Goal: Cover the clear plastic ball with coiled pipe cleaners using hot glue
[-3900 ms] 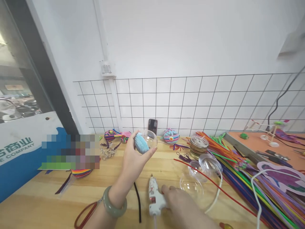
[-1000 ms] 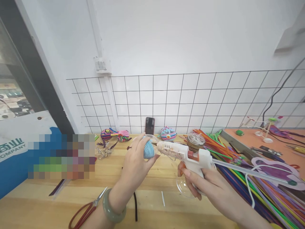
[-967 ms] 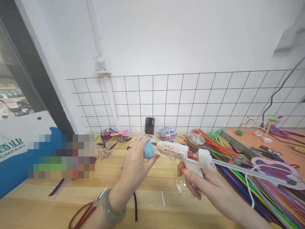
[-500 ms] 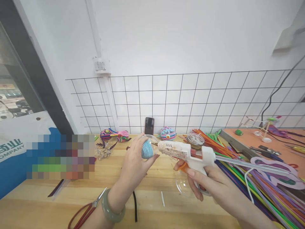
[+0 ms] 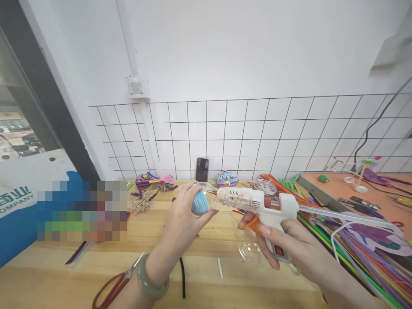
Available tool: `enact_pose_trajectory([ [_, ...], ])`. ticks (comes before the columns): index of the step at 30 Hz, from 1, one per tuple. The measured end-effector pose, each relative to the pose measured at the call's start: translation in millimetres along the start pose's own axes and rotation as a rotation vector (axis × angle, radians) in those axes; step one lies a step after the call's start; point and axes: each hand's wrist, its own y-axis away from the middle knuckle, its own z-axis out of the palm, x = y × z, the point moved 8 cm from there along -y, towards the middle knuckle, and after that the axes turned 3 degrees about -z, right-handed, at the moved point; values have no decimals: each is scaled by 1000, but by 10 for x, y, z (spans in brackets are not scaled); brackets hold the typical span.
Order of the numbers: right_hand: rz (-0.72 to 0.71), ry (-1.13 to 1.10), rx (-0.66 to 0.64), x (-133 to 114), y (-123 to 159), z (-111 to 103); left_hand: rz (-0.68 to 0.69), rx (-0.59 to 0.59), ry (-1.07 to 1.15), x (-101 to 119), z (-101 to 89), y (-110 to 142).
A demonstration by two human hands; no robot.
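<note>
My left hand [image 5: 183, 212] is closed around a clear plastic ball [image 5: 210, 193] partly wrapped in light blue yarn [image 5: 200, 201], held above the table. The fingers hide its left side. In my right hand [image 5: 283, 244] is a white hot glue gun [image 5: 257, 204], with fingers at its orange trigger [image 5: 252, 225]. The metal nozzle points left and is at the bare clear side of the ball; whether it touches I cannot tell. A glue stick [image 5: 341, 215] juts from the gun's back. Below the gun, a clear plastic half shell [image 5: 249, 251] lies on the table.
Red-handled scissors [image 5: 117, 281] lie beside my left forearm. Colourful pipe cleaners [image 5: 357, 262] cover the right side. At the back are a phone [image 5: 202, 169], a yarn-covered ball [image 5: 227, 179], other yarn pieces [image 5: 154, 181] and a spool [image 5: 264, 187]. A black strip [image 5: 183, 277] lies in front.
The glue gun in my right hand has shifted slightly to the right and tilted a little. My left hand and the ball stay almost in place.
</note>
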Motion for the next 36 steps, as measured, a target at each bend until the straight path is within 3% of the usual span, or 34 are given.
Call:
enact_pose_trajectory([
  [16,-44,-57,1,15,-23,-68,47,17,-38,39,-19,23],
  [30,-62,-101,101,-15,-42,-164,186,130,-51,68,-109,35],
  [33,-69,10,190,-3,-74,-244,202,153,-50,82,-147,25],
  [36,-42,301,264,106,-153,-266,229,171,-47,111,-176,25],
])
